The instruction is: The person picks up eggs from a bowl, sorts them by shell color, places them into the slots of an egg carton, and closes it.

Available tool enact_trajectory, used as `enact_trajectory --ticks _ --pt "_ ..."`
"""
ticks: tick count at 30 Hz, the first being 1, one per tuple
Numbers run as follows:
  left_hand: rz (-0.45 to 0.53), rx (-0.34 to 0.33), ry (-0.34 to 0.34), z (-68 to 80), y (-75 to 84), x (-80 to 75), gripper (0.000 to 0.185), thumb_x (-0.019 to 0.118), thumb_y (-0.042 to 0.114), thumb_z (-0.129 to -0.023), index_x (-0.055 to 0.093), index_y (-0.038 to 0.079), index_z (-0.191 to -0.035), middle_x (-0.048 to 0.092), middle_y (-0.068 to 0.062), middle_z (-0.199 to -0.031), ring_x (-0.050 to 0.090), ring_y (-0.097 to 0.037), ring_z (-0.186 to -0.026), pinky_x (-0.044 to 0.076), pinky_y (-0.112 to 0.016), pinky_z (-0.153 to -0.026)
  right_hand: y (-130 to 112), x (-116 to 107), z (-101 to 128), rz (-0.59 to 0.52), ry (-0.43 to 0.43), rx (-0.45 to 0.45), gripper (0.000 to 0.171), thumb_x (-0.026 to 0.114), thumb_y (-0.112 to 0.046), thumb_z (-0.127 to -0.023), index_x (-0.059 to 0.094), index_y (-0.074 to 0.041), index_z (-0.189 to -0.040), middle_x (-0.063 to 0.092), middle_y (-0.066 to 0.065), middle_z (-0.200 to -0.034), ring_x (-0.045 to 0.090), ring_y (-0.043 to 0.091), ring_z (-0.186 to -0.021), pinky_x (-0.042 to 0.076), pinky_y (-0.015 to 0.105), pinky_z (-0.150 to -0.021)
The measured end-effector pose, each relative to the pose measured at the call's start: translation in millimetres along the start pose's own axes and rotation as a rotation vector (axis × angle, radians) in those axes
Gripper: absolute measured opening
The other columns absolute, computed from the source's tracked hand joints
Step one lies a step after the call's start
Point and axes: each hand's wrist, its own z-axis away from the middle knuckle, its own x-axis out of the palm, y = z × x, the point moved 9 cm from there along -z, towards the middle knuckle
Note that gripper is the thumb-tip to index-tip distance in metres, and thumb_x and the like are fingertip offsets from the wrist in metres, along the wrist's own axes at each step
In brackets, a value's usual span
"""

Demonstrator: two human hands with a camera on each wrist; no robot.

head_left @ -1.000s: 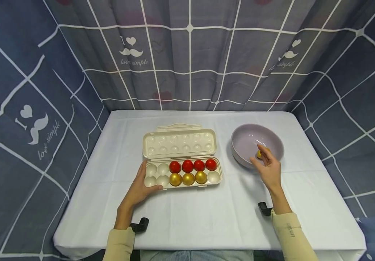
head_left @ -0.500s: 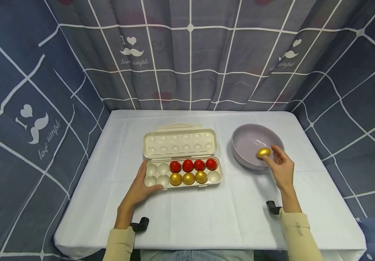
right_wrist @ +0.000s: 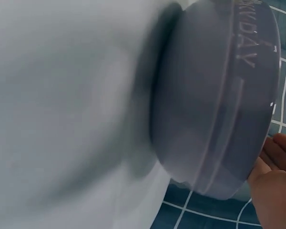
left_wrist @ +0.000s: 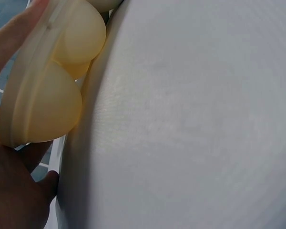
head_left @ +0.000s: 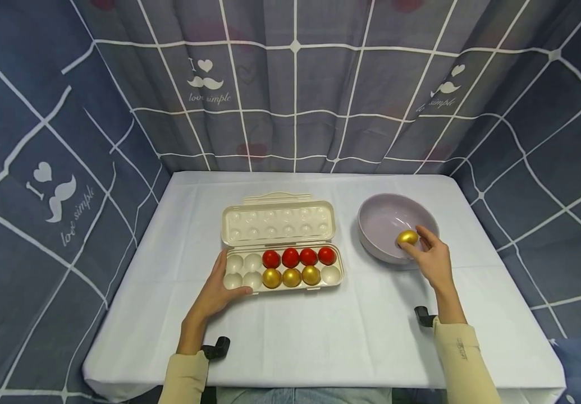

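In the head view, my left hand (head_left: pixel 215 289) grips the left end of a cream plastic egg carton (head_left: pixel 338 247), fingers behind its end and thumb along the front edge. Several red eggs (head_left: pixel 290 258) fill part of the back row; 3 gold eggs (head_left: pixel 291 278) sit in front of them. Rounded cup undersides (left_wrist: pixel 57 105) show in the left wrist view. My right hand (head_left: pixel 433 261) pinches another gold egg (head_left: pixel 407 237) between thumb and fingertips over the lilac bowl (head_left: pixel 378 221). The right wrist view hides that egg behind the bowl's wall.
The carton's dimpled lid (head_left: pixel 277 221) lies open behind its base. A white cloth covers the table (head_left: pixel 310 342). Dark grid-patterned curtains (head_left: pixel 270 101) stand round the back and sides.
My right hand has shifted right over the bowl's near side. The gold egg, mostly covered by the fingers before, now shows at the fingertips. The left hand and carton stay put.
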Motion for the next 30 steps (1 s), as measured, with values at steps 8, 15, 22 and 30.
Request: enact_trajectory --ticks 8,15,22,30 --pt "0.006 -0.004 -0.006 1.2 -1.0 1.2 0.127 0.089 0.036 -0.072 -0.001 0.01 -0.159 0.002 -0.012 -0.164 0.008 -0.033 -0.148 0.015 -0.057 -0.115 1.7 7.1 -11.0 0.013 -0.03 0.097 0.065 0.069 -0.001 -0.088 0.037 0.016 -0.143 0.041 0.034 -0.144 0.039 0.045 -0.134 0.033 0.048 -0.11" --pt "-0.002 -0.002 -0.009 -0.2 0.4 1.3 0.128 0.089 0.036 -0.072 -0.001 0.008 -0.159 0.002 -0.013 -0.164 0.008 -0.033 -0.148 0.015 -0.056 -0.115 4.7 7.4 -20.9 0.032 -0.03 0.204 0.064 0.066 0.0 -0.091 0.034 0.017 -0.144 0.038 0.034 -0.146 0.038 0.043 -0.136 0.035 0.044 -0.11" --pt "-0.003 0.002 -0.002 -0.1 0.0 -0.2 0.128 0.089 0.037 -0.072 -0.001 0.009 -0.159 0.003 -0.013 -0.164 0.009 -0.033 -0.148 0.016 -0.058 -0.114 5.6 13.9 -29.4 0.039 -0.093 0.234 0.07 0.066 -0.005 -0.091 0.028 0.018 -0.146 0.034 0.035 -0.148 0.034 0.043 -0.138 0.032 0.049 -0.111" --pt "-0.002 -0.003 -0.01 0.2 0.6 1.0 0.128 0.089 0.037 -0.072 -0.002 0.009 -0.159 0.001 -0.011 -0.164 0.008 -0.031 -0.148 0.015 -0.055 -0.115 8.4 20.7 -33.1 0.074 -0.159 0.253 0.071 0.066 -0.008 -0.092 0.027 0.02 -0.145 0.035 0.035 -0.147 0.036 0.044 -0.136 0.033 0.052 -0.109"
